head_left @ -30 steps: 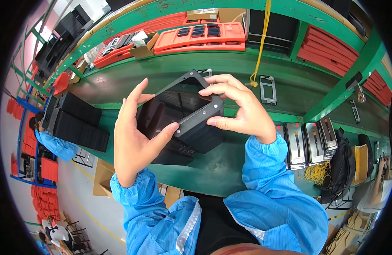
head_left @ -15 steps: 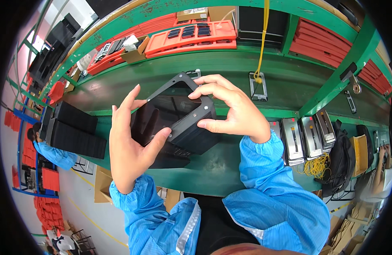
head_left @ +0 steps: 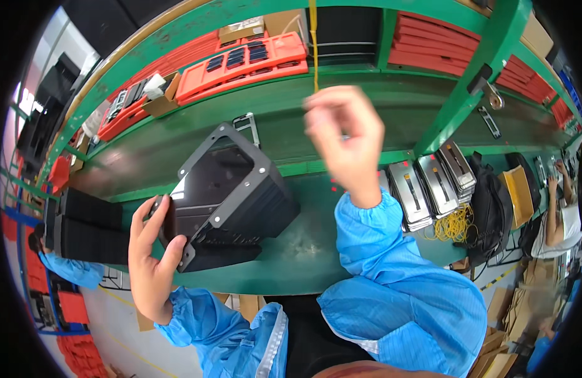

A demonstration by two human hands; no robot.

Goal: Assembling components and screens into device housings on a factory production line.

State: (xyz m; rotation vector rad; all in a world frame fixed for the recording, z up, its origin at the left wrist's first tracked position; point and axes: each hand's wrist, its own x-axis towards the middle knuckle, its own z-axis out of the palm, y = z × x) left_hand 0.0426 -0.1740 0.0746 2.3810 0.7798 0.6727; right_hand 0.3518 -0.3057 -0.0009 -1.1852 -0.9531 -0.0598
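A black box-like frame [head_left: 275,189], with bright round screw heads at its corners, stands tilted on the green bench [head_left: 303,242]. A glossy dark panel [head_left: 209,186] lies in its open top and sticks out at the near left. My left hand [head_left: 151,252] pinches that projecting end, thumb on the near side and fingers on the far side. Off to the right, my right hand [head_left: 351,129] is raised apart from the frame, close below a hanging yellow cord [head_left: 314,47]. Its fingers look curled but are smeared by motion, so I cannot see what they hold, if anything.
Stacked black blocks [head_left: 92,230] stand left. Stacks of silver plates [head_left: 409,195], a yellow cord coil [head_left: 451,225] and a black bag [head_left: 492,217] lie right. Red trays [head_left: 240,66] line the shelf behind a green post [head_left: 473,82]. Other people work at both sides.
My right hand has left the frame's right corner and risen toward the yellow cord. My left hand has shifted to the panel's projecting end. The view has turned slightly rightward.
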